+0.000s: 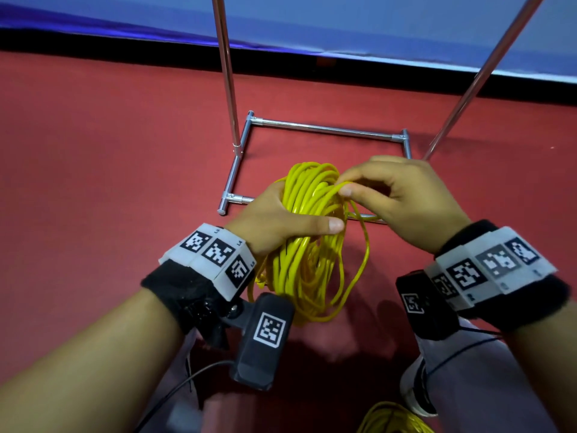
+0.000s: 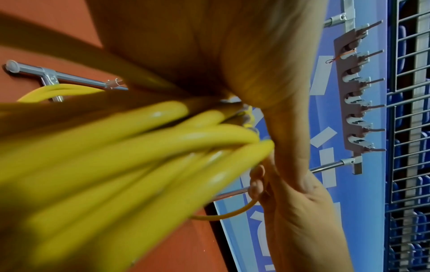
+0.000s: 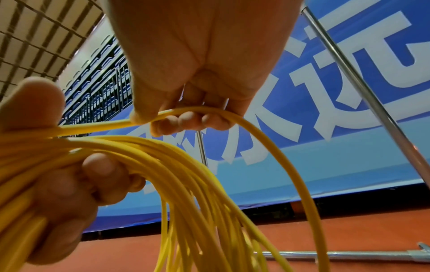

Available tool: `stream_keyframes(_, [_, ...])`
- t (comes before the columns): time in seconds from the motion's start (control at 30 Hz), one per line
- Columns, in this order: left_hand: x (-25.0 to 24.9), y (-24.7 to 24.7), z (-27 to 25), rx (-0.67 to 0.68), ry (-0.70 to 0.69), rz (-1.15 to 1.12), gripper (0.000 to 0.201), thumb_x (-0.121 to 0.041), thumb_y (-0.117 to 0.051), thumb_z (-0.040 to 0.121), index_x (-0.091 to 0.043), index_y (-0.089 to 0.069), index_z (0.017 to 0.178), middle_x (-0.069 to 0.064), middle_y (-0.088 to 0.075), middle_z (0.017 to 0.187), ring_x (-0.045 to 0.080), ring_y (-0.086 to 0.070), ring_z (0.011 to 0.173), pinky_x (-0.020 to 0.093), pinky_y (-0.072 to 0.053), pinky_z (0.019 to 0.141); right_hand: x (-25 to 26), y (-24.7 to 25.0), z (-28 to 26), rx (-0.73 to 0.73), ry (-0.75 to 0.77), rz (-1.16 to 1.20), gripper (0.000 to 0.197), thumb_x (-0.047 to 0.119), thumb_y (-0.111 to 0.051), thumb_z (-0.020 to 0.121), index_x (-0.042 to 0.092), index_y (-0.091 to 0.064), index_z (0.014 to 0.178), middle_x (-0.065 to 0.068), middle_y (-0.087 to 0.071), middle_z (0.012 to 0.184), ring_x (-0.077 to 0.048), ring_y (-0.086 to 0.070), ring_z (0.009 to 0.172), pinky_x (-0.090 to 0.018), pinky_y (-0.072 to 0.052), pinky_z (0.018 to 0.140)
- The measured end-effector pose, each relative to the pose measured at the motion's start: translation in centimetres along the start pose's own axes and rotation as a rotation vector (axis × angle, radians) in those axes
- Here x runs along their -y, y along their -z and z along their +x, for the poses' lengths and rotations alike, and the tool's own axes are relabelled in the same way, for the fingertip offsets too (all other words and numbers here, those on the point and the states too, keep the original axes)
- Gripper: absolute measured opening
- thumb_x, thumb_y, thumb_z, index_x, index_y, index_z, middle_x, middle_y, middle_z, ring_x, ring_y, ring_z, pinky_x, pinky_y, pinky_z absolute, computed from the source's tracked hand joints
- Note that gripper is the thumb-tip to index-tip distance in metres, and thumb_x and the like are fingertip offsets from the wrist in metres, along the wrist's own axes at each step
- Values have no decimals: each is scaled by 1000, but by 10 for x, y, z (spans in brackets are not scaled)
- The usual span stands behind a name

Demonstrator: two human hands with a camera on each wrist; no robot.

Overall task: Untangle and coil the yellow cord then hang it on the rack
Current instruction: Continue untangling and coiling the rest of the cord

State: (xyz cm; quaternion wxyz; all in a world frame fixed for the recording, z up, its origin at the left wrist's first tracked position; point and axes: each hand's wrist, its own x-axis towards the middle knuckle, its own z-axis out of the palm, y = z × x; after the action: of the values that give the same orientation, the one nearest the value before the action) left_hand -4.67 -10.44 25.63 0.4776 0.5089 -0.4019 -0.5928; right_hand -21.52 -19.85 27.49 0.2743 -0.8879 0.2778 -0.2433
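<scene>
My left hand (image 1: 281, 220) grips a thick coil of yellow cord (image 1: 309, 245), its thumb laid across the loops; the loops hang down past the wrist. My right hand (image 1: 399, 195) pinches a single strand (image 3: 232, 114) of the cord at the top of the coil, between thumb and fingers. In the right wrist view that strand arcs over the curled fingers (image 3: 190, 119) and drops to the floor. The left wrist view shows the bundle (image 2: 139, 147) blurred and close. A metal rack (image 1: 324, 129) stands on the red floor just beyond the hands, and its hook board (image 2: 356, 95) shows high up.
More yellow cord (image 1: 393, 420) lies on the red floor by my right knee. The rack's two upright poles (image 1: 226, 67) rise on either side. A blue banner (image 1: 374, 23) runs along the back wall. Black camera cables (image 1: 187, 379) trail from the wrists.
</scene>
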Motion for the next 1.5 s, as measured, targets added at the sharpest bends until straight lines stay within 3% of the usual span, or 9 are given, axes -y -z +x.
stream_keyframes(0.2, [-1,-6,-2,33,24,-18,32,1,-76,64,-7,-61,92,6,-62,72,14,-60,59,23,-52,58,8,-8,1,-106,-109,123,23,31,-79,73,14,-64,79,-5,-65,68,-18,-60,64,-30,-47,58])
stream_keyframes(0.37, [-1,6,0,-105,51,-2,39,-7,-72,60,1,-60,96,11,-64,71,19,-60,55,30,-54,59,-22,-2,-8,49,-167,50,6,17,-60,91,22,-61,95,5,-67,79,-13,-64,80,-40,-48,81])
stream_keyframes(0.63, [-2,10,1,-101,29,-12,18,-4,-67,63,-3,-60,80,6,-61,58,14,-57,47,26,-52,51,-14,-4,-8,328,-252,191,67,17,-85,66,32,-46,118,5,-47,79,-19,-50,74,-31,-45,76])
stream_keyframes(0.77, [-2,8,-1,-44,34,-40,18,-9,-75,69,-6,-61,81,3,-62,59,12,-56,48,22,-51,50,-7,-14,-4,189,-348,122,30,24,-81,68,23,-55,82,9,-48,58,-6,-44,53,-26,-39,57])
stream_keyframes(0.87, [-3,2,-3,6,25,-12,22,-19,-73,71,-10,-64,90,2,-65,73,11,-62,62,22,-53,60,-7,-14,0,86,-419,218,20,13,-74,74,14,-57,63,-1,-61,54,-13,-59,52,-24,-47,54])
stream_keyframes(1.07, [-3,2,-1,-11,-17,126,71,-27,-84,46,-4,-61,110,19,-69,104,25,-68,90,39,-57,83,-6,-13,5,154,-472,386,26,-7,-65,79,11,-52,64,3,-54,40,-3,-46,37,-11,-35,42])
stream_keyframes(1.27, [1,5,2,-128,-28,181,43,-16,-80,48,-18,-58,86,-11,-67,66,7,-63,63,24,-54,66,-2,-6,7,348,-441,628,19,9,-74,74,12,-56,79,4,-58,56,-9,-49,55,-16,-37,53])
stream_keyframes(1.37, [2,9,1,-148,-7,185,56,-33,-71,34,-20,-58,87,-12,-67,67,7,-63,64,25,-54,66,3,1,8,378,-400,584,20,27,-73,78,14,-63,89,1,-62,64,-13,-52,62,-23,-43,63])
stream_keyframes(1.5, [3,9,-1,-112,22,207,49,-15,-74,43,-21,-57,89,-11,-69,72,7,-65,70,25,-55,70,9,-12,10,295,-385,516,13,23,-48,96,18,-52,85,-1,-72,70,-16,-56,58,-29,-42,57])
